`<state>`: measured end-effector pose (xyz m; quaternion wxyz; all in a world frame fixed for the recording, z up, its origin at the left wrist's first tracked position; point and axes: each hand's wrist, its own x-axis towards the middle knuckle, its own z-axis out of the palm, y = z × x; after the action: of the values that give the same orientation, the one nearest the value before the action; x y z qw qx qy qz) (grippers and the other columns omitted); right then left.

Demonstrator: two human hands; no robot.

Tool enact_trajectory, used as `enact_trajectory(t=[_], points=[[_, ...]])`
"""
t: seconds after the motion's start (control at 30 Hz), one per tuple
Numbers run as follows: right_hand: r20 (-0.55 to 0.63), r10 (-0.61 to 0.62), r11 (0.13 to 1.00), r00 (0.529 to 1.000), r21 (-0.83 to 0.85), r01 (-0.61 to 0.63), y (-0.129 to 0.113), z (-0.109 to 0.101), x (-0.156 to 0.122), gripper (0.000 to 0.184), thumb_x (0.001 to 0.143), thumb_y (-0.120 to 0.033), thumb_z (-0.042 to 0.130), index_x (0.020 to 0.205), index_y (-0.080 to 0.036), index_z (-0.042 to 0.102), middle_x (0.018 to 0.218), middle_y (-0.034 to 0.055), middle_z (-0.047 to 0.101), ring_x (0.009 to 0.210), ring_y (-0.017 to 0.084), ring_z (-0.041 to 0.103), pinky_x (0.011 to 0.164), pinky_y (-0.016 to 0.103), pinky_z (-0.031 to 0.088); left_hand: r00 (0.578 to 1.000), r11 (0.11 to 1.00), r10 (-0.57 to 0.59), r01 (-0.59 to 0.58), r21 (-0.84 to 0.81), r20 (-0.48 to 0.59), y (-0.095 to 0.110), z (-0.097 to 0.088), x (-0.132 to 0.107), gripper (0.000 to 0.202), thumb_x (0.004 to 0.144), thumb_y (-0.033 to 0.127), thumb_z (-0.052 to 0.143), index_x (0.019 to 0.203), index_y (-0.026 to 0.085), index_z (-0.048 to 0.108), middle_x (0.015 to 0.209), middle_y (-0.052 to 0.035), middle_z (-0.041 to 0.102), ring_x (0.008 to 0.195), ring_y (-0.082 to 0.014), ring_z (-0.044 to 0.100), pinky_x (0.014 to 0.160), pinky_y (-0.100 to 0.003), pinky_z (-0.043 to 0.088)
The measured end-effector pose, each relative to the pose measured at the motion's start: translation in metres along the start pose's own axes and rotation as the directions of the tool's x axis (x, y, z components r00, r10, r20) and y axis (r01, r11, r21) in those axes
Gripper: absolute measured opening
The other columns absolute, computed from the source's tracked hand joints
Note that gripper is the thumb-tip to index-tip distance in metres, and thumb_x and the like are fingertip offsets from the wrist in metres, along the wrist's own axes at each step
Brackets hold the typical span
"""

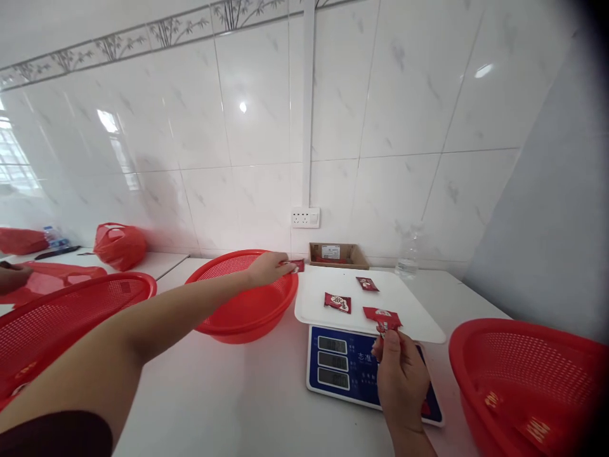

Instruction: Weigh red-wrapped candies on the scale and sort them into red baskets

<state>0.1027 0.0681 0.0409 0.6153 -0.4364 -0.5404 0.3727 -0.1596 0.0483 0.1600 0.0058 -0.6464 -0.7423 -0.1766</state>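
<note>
My left hand (269, 269) reaches over the rim of a red plastic basket (242, 330) and pinches a small red packet (299, 265) by the left edge of the scale's tray. A second red packet (382, 315) is pinched in my right hand (402, 365), above the near edge of the tray and in front of the scale's panel. The digital scale (342, 362) has a blue face and a white tray (399, 298). Two more red packets, one nearer (337, 303) and one farther (367, 284), lie flat and apart on the tray.
Another red basket (476, 374) with packets stands at the right, and one more (137, 289) at the left. Behind the scale are a cardboard box (352, 256) and a clear bottle (408, 257). A red bag (120, 246) and another person's hand (13, 278) are far left.
</note>
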Motion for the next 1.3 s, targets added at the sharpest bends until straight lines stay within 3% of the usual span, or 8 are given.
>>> enact_trajectory(t=[0.1,0.2,0.43,0.53,0.7,0.87,1.07,1.3], points=[[0.018,0.016,1.000,1.000,0.007,-0.016,0.005,0.004,-0.001,0.050,0.078,-0.067,0.043,0.068,-0.019,0.055,0.058,-0.0022,0.054,0.057,0.014,0.050,0.057,0.028,0.040,0.999,0.999,-0.017,0.015,0.047,0.028,-0.019,-0.012,-0.025,0.042,0.088,0.051,0.033,0.077,0.018,0.057,0.076,-0.0036,0.062,0.067,-0.0176,0.056,0.055,-0.026,0.037],[0.020,0.025,1.000,1.000,0.013,-0.025,0.006,0.005,-0.001,0.049,0.079,-0.066,0.043,0.068,-0.019,0.055,0.059,-0.0025,0.054,0.058,0.014,0.051,0.057,0.027,0.041,0.999,0.996,0.018,-0.022,0.089,0.045,-0.025,-0.012,-0.040,0.042,0.084,0.054,0.041,0.097,0.017,0.059,0.103,-0.0077,0.061,0.095,-0.0237,0.056,0.075,-0.031,0.044],[-0.053,0.028,0.999,0.998,0.033,-0.026,-0.003,-0.001,0.002,0.053,0.076,-0.069,0.044,0.066,-0.019,0.055,0.057,-0.0019,0.053,0.055,0.014,0.049,0.053,0.027,0.041,0.947,0.961,0.266,-0.275,0.028,0.183,0.025,0.031,-0.019,0.065,0.085,0.060,0.039,0.137,0.022,0.031,0.148,-0.0080,0.025,0.137,-0.0242,0.015,0.110,-0.040,0.020],[-0.093,0.038,0.998,0.995,0.053,-0.034,-0.005,-0.004,0.004,0.049,0.078,-0.066,0.045,0.067,-0.019,0.054,0.057,-0.0023,0.053,0.054,0.013,0.048,0.051,0.026,0.041,0.895,0.949,0.316,-0.301,-0.098,0.315,0.055,0.060,0.006,0.081,0.079,0.068,0.041,0.143,0.025,0.015,0.152,-0.0088,0.011,0.139,-0.0256,0.004,0.111,-0.044,0.015],[-0.125,0.038,0.993,0.991,0.117,-0.023,-0.002,-0.005,0.008,0.045,0.079,-0.062,0.047,0.071,-0.019,0.056,0.056,-0.0044,0.050,0.054,0.012,0.047,0.053,0.025,0.041,0.936,0.987,0.152,-0.126,-0.101,0.317,0.090,0.104,0.052,0.087,0.080,0.071,0.031,0.145,0.018,0.006,0.151,-0.0170,0.007,0.138,-0.0344,0.003,0.108,-0.054,0.014],[-0.107,0.009,0.992,0.994,0.127,0.005,0.003,-0.003,0.009,0.044,0.080,-0.061,0.047,0.072,-0.019,0.056,0.056,-0.0050,0.049,0.054,0.012,0.045,0.052,0.024,0.040,0.946,0.983,0.170,-0.144,-0.112,0.277,0.124,0.131,0.076,0.076,0.084,0.067,0.024,0.144,0.023,0.008,0.152,-0.0131,0.008,0.138,-0.0323,0.002,0.107,-0.058,0.008],[-0.099,-0.017,0.991,0.995,0.132,0.030,0.003,-0.003,0.009,0.042,0.082,-0.057,0.047,0.064,-0.020,0.050,0.055,-0.0054,0.048,0.053,0.011,0.043,0.052,0.023,0.038,0.906,0.966,0.257,-0.234,-0.107,0.337,0.157,0.138,0.078,0.072,0.078,0.073,0.032,0.133,0.028,0.039,0.146,-0.0123,0.026,0.136,-0.0345,0.011,0.103,-0.064,0.005],[-0.122,-0.009,0.991,0.992,0.130,0.025,-0.002,-0.005,0.010,0.044,0.082,-0.059,0.045,0.063,-0.019,0.050,0.054,-0.0051,0.047,0.051,0.010,0.043,0.049,0.023,0.037,0.849,0.930,0.337,-0.367,-0.004,0.406,0.170,0.126,0.066,0.062,0.083,0.062,0.035,0.134,0.028,0.036,0.147,-0.0136,0.023,0.137,-0.0334,0.010,0.101,-0.065,0.015]])
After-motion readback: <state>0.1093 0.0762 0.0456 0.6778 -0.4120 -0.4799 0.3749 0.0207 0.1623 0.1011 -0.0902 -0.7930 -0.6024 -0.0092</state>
